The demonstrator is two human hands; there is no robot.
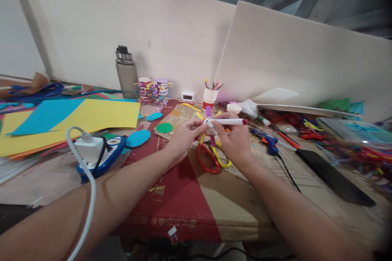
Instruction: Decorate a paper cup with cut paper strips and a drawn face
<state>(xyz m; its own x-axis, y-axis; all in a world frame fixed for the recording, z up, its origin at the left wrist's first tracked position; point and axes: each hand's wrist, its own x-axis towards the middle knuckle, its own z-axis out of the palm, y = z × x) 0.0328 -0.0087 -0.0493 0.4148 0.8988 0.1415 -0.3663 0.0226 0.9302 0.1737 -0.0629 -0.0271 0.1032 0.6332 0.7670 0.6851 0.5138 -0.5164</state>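
Note:
My left hand [186, 135] pinches the edge of a small white round paper piece [209, 129], from which purple strips [208, 111] and yellow strips stick out. My right hand [237, 140] has its thumb on the same piece and also holds a white marker [229, 122] with a red end pointing right. Fingers cover part of the round piece. Just beneath my hands lie scissors [208, 163] with one red and one yellow handle loop; their blades are hidden. At the left, a green paper circle [164, 128] rests on the cardboard.
Stacks of similar strip-edged discs [161, 91] stand by a grey bottle [126, 74]. Behind my hands is a paper cup [210, 98] of pencils. A blue glue gun [271, 143] and black phone-like slab [333, 175] lie right; coloured sheets [98, 115] and a corded power strip [102, 159] left.

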